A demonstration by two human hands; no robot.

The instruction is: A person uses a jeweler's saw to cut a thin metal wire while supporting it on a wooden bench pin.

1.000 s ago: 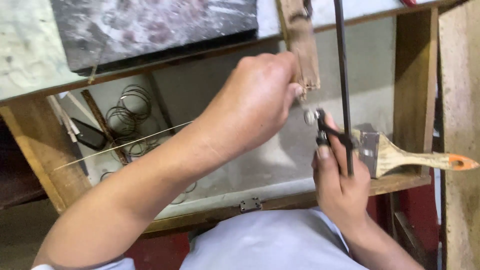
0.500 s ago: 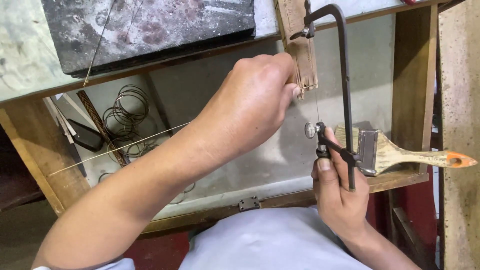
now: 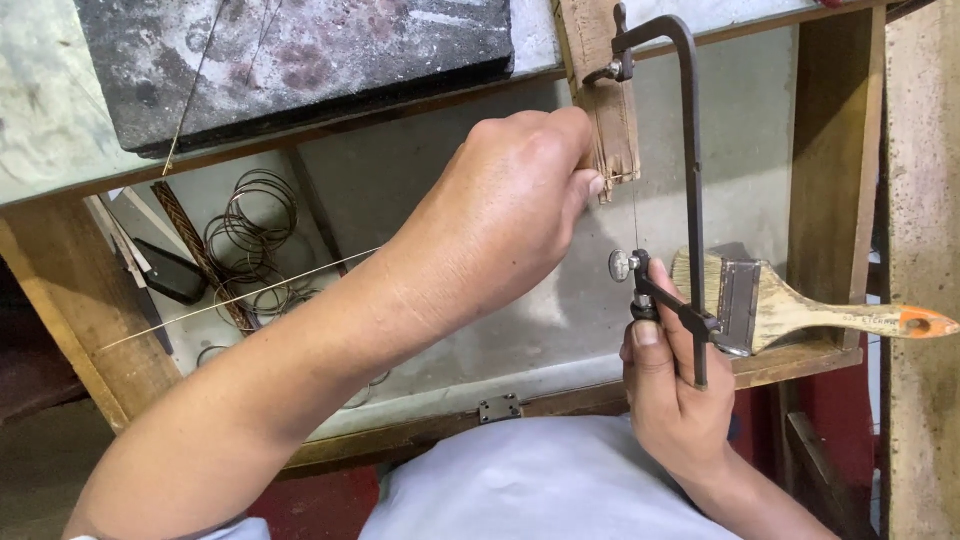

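1. since the earlier frames the saw frame point(image 3: 690, 190) has come down: a second ago its top bend was out of view, and now the whole arch shows, with the upper clamp beside the wooden bench pin point(image 3: 600, 90)
2. the right hand point(image 3: 675, 400) is closed round the saw's handle below the frame, thumb up along the grip, with the lower clamp screw just above the thumb
3. the left hand point(image 3: 500, 225) is curled shut with its fingertips pressed against the lower end of the bench pin; whatever small piece it pinches there is hidden by the fingers
4. the thin blade runs straight down from the pin's tip, just right of the left fingertips and above the right hand
5. under both hands lies an open wooden drawer point(image 3: 560, 400); in it, left of the left forearm, are wire rings point(image 3: 255, 230), a long wire point(image 3: 240, 300) and a dark tool point(image 3: 170, 275)
6. a flat paintbrush point(image 3: 800, 305) lies in the drawer just right of the right hand
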